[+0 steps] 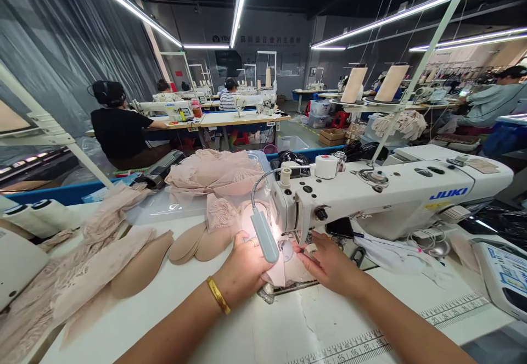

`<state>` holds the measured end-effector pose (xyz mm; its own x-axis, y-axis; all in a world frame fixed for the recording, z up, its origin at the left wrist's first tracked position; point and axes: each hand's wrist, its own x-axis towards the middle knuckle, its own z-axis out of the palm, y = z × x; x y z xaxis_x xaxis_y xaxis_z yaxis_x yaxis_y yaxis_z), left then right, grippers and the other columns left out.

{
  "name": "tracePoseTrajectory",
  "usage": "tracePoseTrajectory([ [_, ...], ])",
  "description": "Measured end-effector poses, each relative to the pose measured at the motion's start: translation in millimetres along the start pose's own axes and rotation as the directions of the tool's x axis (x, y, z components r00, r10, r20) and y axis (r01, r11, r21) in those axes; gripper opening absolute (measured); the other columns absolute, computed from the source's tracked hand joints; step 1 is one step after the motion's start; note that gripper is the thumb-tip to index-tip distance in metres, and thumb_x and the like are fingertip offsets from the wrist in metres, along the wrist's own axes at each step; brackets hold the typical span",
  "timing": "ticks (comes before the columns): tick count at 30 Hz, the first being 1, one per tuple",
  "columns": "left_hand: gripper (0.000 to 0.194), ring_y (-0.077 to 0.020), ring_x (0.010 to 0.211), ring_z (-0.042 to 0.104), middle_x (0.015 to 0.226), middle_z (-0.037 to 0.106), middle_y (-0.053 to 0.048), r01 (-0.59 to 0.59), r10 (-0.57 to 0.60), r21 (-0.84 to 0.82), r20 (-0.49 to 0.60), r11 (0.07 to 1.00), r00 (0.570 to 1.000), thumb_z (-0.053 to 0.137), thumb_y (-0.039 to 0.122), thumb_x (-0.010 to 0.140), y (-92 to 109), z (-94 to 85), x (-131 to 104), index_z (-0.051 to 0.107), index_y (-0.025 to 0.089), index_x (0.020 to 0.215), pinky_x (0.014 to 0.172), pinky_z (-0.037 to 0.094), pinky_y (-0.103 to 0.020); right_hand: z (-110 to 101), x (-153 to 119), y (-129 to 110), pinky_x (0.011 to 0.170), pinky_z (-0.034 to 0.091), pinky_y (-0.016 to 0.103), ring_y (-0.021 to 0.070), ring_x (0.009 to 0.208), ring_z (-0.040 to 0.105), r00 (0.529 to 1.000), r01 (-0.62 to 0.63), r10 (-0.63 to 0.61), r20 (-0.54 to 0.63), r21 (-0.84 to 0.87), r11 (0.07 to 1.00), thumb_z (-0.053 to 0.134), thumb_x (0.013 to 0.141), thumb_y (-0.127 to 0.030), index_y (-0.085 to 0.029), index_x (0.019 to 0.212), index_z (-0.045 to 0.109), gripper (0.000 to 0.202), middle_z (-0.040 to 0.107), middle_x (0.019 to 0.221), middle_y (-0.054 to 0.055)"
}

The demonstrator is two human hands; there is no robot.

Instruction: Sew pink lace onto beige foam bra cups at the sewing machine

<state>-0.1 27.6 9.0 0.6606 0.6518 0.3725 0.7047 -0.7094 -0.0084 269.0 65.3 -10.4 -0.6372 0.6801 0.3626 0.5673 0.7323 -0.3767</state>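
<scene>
My left hand (242,265), with a gold bracelet at the wrist, grips a pale pink fabric piece (278,272) beside the needle of the white sewing machine (354,194). A grey gooseneck lamp (264,235) hides part of its fingers and lights the stitching spot. On the needle's other side, my right hand (331,262) rests low over the machine bed, fingers stretched toward the fabric and apart. A pale wrap (312,248) sits around one of its fingers. Behind the left hand, pink lace and a moulded cup lie partly under the lamp.
Beige foam cups (201,243) and pink lace pieces (102,276) lie on the left. A clear plastic tub (152,207) with heaped lace stands behind. Scissors-like black clips (358,255), white cloth (395,254) and a control box (500,276) are at right. Other people sit at machines farther off.
</scene>
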Motion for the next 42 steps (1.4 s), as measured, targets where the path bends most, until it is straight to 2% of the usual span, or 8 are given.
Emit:
tracePoseTrajectory([
  [7,0.011,-0.0195,0.079,0.063,0.083,0.068,0.002,0.007,-0.005,-0.027,0.067,1.000,0.998,0.062,0.014,0.088,18.2,-3.2,-4.1,0.056,0.020,0.081,0.094,0.037,-0.050,-5.3,-1.2,-9.0,0.078,0.046,0.033,0.0217,0.092,0.058,0.979,0.159,-0.170,0.113,0.101,0.982,0.046,0.102,-0.017,-0.025,0.117,0.067,0.027,0.068,0.100,0.006],
  [12,0.010,-0.0168,0.074,0.059,0.089,0.069,0.005,-0.050,0.051,-0.033,0.034,0.998,0.998,0.067,0.024,0.089,30.3,-0.2,-9.5,0.057,0.021,0.089,0.094,0.032,-0.049,-4.5,-1.8,-13.3,0.076,0.040,0.031,0.0187,0.086,0.053,0.953,0.214,-0.242,0.180,0.160,0.963,0.048,0.091,-0.006,-0.024,0.102,0.069,0.030,0.063,0.095,0.003],
  [23,0.019,-0.0156,0.069,0.053,0.071,0.058,0.003,0.036,-0.037,0.015,0.084,0.999,0.996,0.054,0.009,0.086,21.0,7.4,4.0,0.054,0.018,0.070,0.092,0.040,-0.048,2.9,0.8,-14.2,0.073,0.039,0.031,0.0183,0.073,0.048,0.975,0.095,-0.100,0.198,0.032,0.995,0.044,0.097,-0.011,-0.022,0.106,0.069,0.028,0.055,0.082,0.002],
  [32,0.010,-0.0273,0.098,0.068,0.100,0.076,-0.004,0.039,-0.040,-0.045,-0.040,0.998,0.998,0.061,0.019,0.094,0.5,7.2,8.4,0.069,0.023,0.097,0.106,0.037,-0.060,7.9,5.7,-17.6,0.073,0.042,0.033,0.0218,0.075,0.050,0.987,0.017,0.003,0.159,-0.122,0.992,0.042,0.100,-0.015,-0.023,0.116,0.066,0.030,0.062,0.087,0.004],
  [35,0.016,-0.0298,0.112,0.065,0.112,0.074,-0.007,0.242,-0.245,-0.038,-0.103,0.969,0.964,0.055,0.018,0.095,-15.0,7.6,9.7,0.069,0.024,0.100,0.110,0.038,-0.055,8.4,5.0,-16.0,0.073,0.043,0.034,0.0227,0.077,0.050,0.989,0.020,-0.003,0.151,-0.110,0.994,0.041,0.101,-0.017,-0.023,0.118,0.065,0.030,0.064,0.089,0.006],
  [38,0.043,-0.0296,0.130,0.057,0.137,0.063,-0.015,0.476,-0.472,-0.015,-0.161,0.880,0.867,0.041,0.007,0.094,-36.1,-0.1,11.4,0.060,0.019,0.131,0.108,0.042,-0.048,8.0,4.6,-15.2,0.073,0.043,0.034,0.0234,0.079,0.051,0.986,0.011,0.007,0.169,-0.105,0.994,0.040,0.102,-0.019,-0.023,0.119,0.064,0.030,0.064,0.090,0.006],
  [40,0.056,-0.0262,0.125,0.061,0.133,0.066,-0.015,0.506,-0.505,-0.007,-0.081,0.862,0.859,0.037,0.000,0.088,-47.7,-8.6,10.1,0.052,0.017,0.140,0.099,0.049,-0.040,7.2,4.7,-15.8,0.072,0.043,0.034,0.0235,0.079,0.051,0.984,0.006,0.013,0.178,-0.108,0.994,0.041,0.102,-0.019,-0.023,0.118,0.064,0.029,0.063,0.088,0.006],
  [42,0.055,-0.0229,0.107,0.068,0.112,0.073,-0.010,0.497,-0.496,0.003,0.041,0.868,0.867,0.038,-0.003,0.083,-53.7,-18.1,6.4,0.059,0.017,0.130,0.084,0.052,-0.032,6.4,4.8,-16.6,0.071,0.042,0.033,0.0239,0.080,0.052,0.985,0.008,0.013,0.173,-0.116,0.993,0.041,0.101,-0.018,-0.023,0.117,0.064,0.028,0.061,0.086,0.005],
])
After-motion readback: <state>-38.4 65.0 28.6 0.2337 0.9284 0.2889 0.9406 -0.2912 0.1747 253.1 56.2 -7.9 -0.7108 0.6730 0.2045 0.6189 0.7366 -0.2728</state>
